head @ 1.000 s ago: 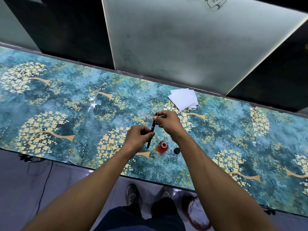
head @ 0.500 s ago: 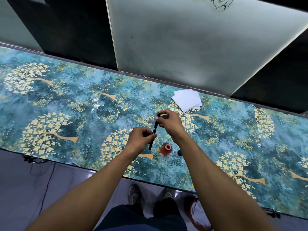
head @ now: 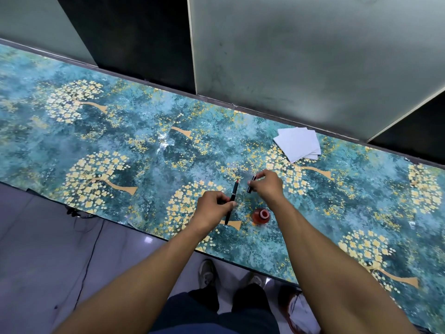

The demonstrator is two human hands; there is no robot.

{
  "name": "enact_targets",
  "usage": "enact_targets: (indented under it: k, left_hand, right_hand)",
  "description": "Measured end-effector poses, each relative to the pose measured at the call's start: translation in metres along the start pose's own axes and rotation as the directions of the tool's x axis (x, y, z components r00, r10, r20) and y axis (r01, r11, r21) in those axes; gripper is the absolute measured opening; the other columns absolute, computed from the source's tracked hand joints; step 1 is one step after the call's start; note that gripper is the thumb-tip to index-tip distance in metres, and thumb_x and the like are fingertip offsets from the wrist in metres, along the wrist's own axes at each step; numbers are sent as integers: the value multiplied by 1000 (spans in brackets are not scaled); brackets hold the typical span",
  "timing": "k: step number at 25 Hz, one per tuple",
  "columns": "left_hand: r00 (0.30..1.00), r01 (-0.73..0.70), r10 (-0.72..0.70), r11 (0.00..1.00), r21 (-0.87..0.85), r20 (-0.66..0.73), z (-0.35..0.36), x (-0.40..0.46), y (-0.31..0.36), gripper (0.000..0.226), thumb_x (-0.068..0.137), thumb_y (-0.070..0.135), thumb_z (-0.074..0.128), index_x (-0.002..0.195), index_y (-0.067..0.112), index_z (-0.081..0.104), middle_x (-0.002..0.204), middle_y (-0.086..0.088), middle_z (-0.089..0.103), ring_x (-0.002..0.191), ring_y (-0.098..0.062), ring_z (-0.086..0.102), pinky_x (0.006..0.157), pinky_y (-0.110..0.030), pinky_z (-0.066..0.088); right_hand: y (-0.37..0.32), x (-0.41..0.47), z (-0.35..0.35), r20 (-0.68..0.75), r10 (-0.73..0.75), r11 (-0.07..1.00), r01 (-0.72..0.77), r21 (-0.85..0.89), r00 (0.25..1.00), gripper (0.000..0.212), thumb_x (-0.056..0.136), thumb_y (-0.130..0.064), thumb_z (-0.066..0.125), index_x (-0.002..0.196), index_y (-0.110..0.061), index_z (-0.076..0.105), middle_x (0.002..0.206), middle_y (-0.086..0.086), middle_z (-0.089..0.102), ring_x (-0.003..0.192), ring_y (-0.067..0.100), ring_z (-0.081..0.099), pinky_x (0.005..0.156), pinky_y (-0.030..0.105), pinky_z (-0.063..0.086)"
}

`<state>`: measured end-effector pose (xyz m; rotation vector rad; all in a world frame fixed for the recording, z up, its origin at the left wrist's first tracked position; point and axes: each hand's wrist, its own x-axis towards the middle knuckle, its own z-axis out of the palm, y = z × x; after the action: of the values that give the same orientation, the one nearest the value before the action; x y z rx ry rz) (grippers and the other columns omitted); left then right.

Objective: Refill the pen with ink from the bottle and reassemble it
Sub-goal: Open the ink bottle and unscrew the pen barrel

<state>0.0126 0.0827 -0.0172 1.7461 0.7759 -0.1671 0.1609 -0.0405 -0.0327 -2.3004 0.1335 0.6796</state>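
Observation:
My left hand grips a slim black pen by its middle, its red tip pointing away from me. Just to the right, my right hand pinches a short black pen cap, held apart from the pen. An open bottle of red ink stands on the table between my wrists, close to the near edge. The bottle's lid is hidden by my right arm.
A small stack of white paper sheets lies at the back right, near the table's far edge. Grey and dark wall panels rise behind. Below the near edge are the floor, a cable and my feet.
The pen was whole between both hands. Now the cap is off in my right hand, the red tip is bare, and the hands have drawn apart.

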Motion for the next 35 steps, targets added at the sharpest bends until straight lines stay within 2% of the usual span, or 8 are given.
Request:
enact_targets:
  k: [3, 7, 9, 11, 14, 20, 29, 35]
  left_hand:
    - [1000, 15, -15, 1000, 17, -3, -1, -2, -4, 19, 81, 28, 79, 79, 10, 71, 74, 0, 71, 71, -13, 67, 65, -29, 52]
    - [1000, 22, -22, 999, 37, -10, -2, -3, -1, 19, 82, 27, 79, 79, 10, 71, 72, 2, 69, 65, -8, 62, 59, -21, 44]
    - [999, 23, -21, 998, 56, -30, -2, -2, 2, 18, 83, 29, 78, 80, 12, 72, 75, 0, 71, 70, -12, 66, 61, -25, 48]
    - [998, 22, -18, 998, 67, -63, 0, 1, 7, 18, 82, 29, 78, 80, 13, 72, 77, -3, 72, 76, -18, 69, 69, -33, 55]
    - [997, 4, 2, 997, 78, -81, 3, 6, 18, 17, 82, 29, 78, 80, 13, 72, 76, -3, 72, 76, -18, 70, 73, -38, 57]
    - [998, -47, 51, 996, 81, -48, 11, 0, 28, 14, 84, 26, 77, 82, 13, 73, 77, -1, 73, 77, -18, 70, 73, -39, 56]
    - [998, -45, 46, 998, 45, -35, 7, -4, 24, 14, 84, 26, 77, 81, 13, 73, 78, -2, 73, 78, -18, 70, 75, -40, 57]
    - [998, -50, 51, 998, 44, -21, 11, -7, 23, 14, 85, 26, 76, 82, 13, 74, 79, -2, 74, 78, -17, 70, 76, -38, 56]
  right_hand:
    - [1, 1, 10, 95, -62, 976, 80, -202, 994, 18, 80, -15, 80, 89, -11, 66, 84, 10, 70, 79, 27, 70, 72, 42, 60]
    - [1, -1, 10, 106, -116, 942, 143, -302, 988, 16, 84, -18, 77, 94, -7, 70, 92, 11, 72, 78, 25, 65, 74, 41, 58]
    - [-4, -7, 6, 64, -173, 954, 184, -238, 983, 21, 88, -25, 76, 95, -6, 71, 92, 11, 72, 78, 26, 65, 74, 39, 54]
    - [-12, -15, -2, 52, -189, 981, 191, -31, 981, 18, 90, -29, 74, 88, -11, 71, 92, 7, 73, 81, 24, 67, 74, 38, 52]
    - [-19, -28, -13, 176, -156, 963, 109, 248, 972, 20, 89, -34, 75, 84, -15, 69, 88, 2, 72, 75, 17, 68, 72, 37, 52]
    - [-19, -34, -13, 204, -194, 946, 128, 298, 960, 20, 82, -21, 84, 81, -9, 67, 76, 3, 71, 62, 10, 66, 60, 25, 48]
    - [-16, -37, -19, 264, -182, 902, 53, 429, 947, 10, 86, -3, 76, 95, -5, 71, 90, 10, 76, 81, 20, 76, 84, 39, 58]
    - [-14, -43, -19, 265, -183, 888, 43, 458, 947, 15, 86, -5, 76, 101, -5, 72, 90, 8, 75, 80, 17, 73, 77, 33, 57]
